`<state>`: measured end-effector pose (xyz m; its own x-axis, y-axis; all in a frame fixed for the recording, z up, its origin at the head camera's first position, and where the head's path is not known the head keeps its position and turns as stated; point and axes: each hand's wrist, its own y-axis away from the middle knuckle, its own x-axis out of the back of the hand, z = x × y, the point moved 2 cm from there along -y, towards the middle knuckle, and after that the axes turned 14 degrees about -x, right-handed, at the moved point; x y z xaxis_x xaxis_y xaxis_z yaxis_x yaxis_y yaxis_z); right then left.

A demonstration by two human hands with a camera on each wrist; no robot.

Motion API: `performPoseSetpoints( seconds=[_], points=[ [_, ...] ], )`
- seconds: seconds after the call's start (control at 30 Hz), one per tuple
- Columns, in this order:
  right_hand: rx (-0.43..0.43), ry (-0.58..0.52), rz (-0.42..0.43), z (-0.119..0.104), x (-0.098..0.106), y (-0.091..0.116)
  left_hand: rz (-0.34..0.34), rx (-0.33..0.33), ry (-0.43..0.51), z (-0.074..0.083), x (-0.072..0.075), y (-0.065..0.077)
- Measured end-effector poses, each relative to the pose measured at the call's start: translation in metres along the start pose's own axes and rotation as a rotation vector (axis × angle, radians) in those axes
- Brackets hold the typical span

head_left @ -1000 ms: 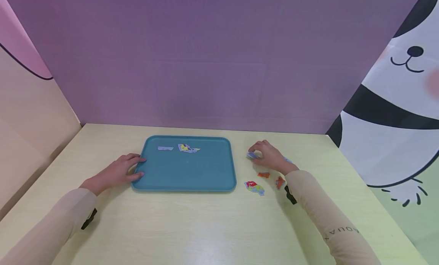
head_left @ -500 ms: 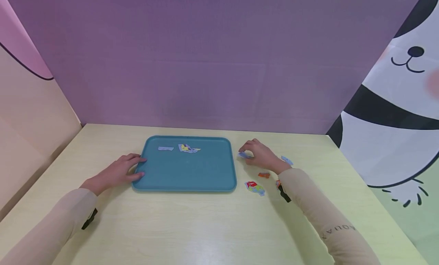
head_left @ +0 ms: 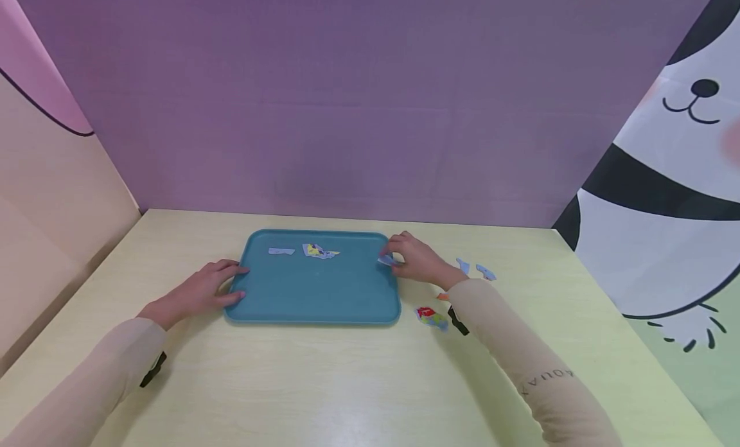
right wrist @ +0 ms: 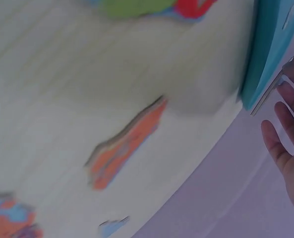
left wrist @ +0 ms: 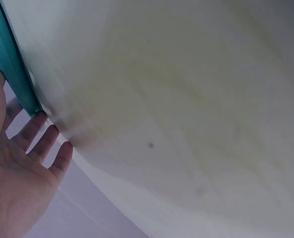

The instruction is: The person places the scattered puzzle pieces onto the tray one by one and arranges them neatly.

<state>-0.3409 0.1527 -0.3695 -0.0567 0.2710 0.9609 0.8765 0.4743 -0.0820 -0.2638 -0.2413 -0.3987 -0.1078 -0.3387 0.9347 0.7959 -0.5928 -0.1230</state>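
My right hand pinches a light blue puzzle piece between thumb and fingertips, over the right rim of the teal tray. In the right wrist view, that puzzle piece shows edge-on beside the tray's wall. At the tray's left rim lies my left hand, its thumb and index fingertip touching the edge. The left wrist view has its fingers spread and fairly straight by the tray corner. Inside the tray, near the far side, lie a narrow pale blue piece and a yellow-patterned piece.
Right of the tray, a red-and-green piece lies on the pale wooden table. Two blue pieces are farther right. An orange piece is partly hidden by the right forearm in the head view. A purple cloth backdrop stands behind.
My right hand has moved left with the blue puzzle piece, from the table to above the tray's right rim. Two blue pieces now show behind it. The left hand stays in place.
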Motion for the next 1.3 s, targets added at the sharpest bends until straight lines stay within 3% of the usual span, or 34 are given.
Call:
performPoseSetpoints(
  seconds=[0.5,1.3],
  points=[
    [0.101,0.066,0.006,-0.032,-0.004,-0.027,0.008,-0.026,-0.004,0.000,-0.001,0.000],
    [0.057,0.176,-0.064,-0.041,-0.020,-0.054,0.005,-0.014,-0.006,0.001,0.000,0.001]
  ],
)
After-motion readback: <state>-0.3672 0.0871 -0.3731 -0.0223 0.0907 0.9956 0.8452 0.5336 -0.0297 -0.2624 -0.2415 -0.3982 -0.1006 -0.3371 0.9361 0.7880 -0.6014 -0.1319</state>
